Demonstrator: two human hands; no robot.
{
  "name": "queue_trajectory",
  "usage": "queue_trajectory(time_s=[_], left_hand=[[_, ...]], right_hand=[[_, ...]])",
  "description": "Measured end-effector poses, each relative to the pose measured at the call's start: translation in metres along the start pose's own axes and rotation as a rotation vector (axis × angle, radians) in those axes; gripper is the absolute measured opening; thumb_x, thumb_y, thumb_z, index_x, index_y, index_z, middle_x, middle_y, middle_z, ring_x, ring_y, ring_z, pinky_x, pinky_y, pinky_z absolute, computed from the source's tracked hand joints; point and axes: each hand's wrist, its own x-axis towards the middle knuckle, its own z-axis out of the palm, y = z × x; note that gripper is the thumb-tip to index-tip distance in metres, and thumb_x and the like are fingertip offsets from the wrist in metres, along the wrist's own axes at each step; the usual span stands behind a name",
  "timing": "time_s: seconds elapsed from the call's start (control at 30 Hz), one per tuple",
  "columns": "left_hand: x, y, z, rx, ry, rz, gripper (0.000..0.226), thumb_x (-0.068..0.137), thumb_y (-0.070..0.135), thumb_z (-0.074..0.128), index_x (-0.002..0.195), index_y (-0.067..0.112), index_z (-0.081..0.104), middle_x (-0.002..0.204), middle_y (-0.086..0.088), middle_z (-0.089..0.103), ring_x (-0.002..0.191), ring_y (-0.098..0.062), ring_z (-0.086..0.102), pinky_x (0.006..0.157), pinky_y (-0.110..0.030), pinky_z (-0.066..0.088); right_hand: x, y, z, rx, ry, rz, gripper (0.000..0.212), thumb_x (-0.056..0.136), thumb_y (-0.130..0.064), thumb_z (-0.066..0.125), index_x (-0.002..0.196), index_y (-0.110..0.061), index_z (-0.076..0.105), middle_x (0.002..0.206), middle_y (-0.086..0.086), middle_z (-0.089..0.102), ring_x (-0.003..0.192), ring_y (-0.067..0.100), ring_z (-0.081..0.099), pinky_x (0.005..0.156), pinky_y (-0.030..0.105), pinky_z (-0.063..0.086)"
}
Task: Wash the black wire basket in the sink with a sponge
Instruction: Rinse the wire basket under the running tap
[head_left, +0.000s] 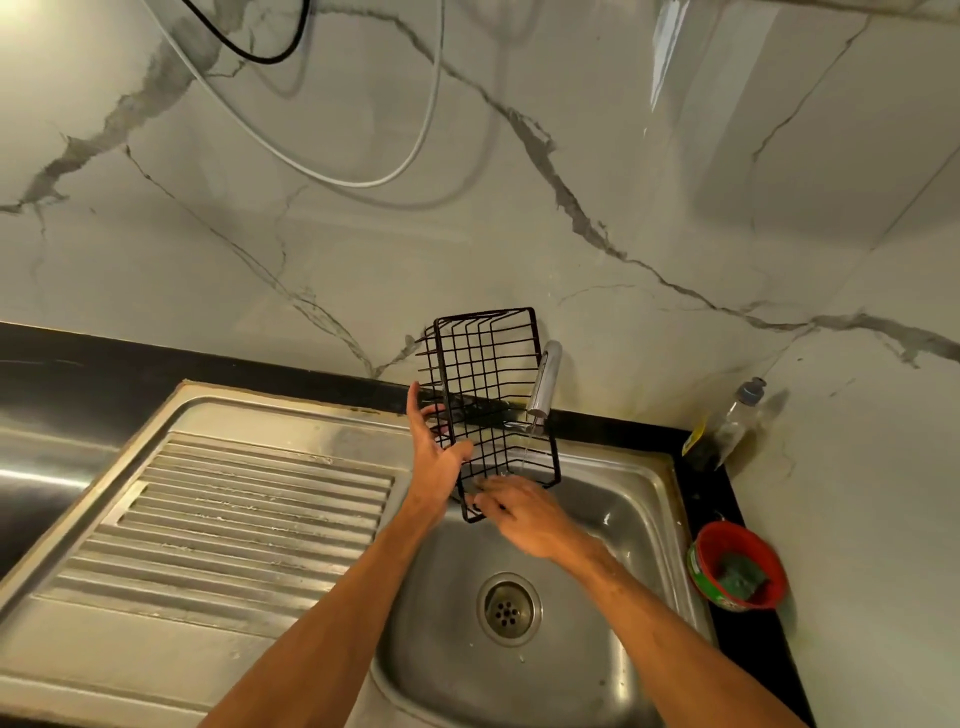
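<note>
Holding the basket (488, 384) on end over the sink (631, 499), I grip its left side with my left hand (439, 457), fingers hooked round the wires. My right hand (524, 517) rests on its near end, fingers fairly straight. Water from the tap (545, 379) runs onto it. The sponge (740, 579) sits in a red tub (727, 535), right.

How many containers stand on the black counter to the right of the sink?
2. A clear plastic bottle stands in the back corner against the wall. A red tub holding a green sponge sits nearer, beside the sink. Others may lie outside the frame.
</note>
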Motion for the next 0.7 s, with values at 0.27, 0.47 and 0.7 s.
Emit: queue_trajectory(time_s=[0.27, 0.47, 0.7], left_hand=[[-0.002, -0.01, 0.004, -0.1, 0.078, -0.034, 0.111, 0.073, -0.003, 0.06, 0.151, 0.056, 0.009, 0.147, -0.016, 0.033, 0.128, -0.039, 0.044, 0.077, -0.034, 0.055], [-0.014, -0.015, 0.002, -0.164, 0.116, -0.077, 0.11, 0.08, -0.014, 0.055, 0.149, 0.057, 0.009, 0.149, -0.009, 0.029, 0.117, -0.026, 0.05, 0.084, -0.037, 0.052], [-0.029, -0.03, 0.01, -0.314, 0.154, -0.182, 0.113, 0.078, 0.009, 0.068, 0.136, 0.08, 0.002, 0.166, -0.011, 0.014, 0.146, -0.035, 0.033, 0.117, -0.065, 0.032]], right_hand=[[-0.015, -0.013, 0.006, 0.076, 0.121, -0.134, 0.034, 0.103, -0.041, 0.043, 0.101, -0.022, 0.071, 0.111, -0.003, 0.071, 0.108, 0.01, 0.061, 0.105, 0.042, 0.042], [-0.04, 0.002, 0.015, 0.726, 0.767, 0.121, 0.015, 0.091, -0.023, 0.07, 0.105, -0.018, 0.074, 0.114, -0.011, 0.066, 0.111, 0.0, 0.057, 0.099, 0.032, 0.05], [-0.009, -0.002, 0.007, 1.66, 0.333, 0.629, 0.048, 0.092, -0.041, 0.062, 0.129, -0.011, 0.053, 0.13, 0.017, 0.056, 0.102, 0.033, 0.062, 0.076, 0.058, 0.058]])
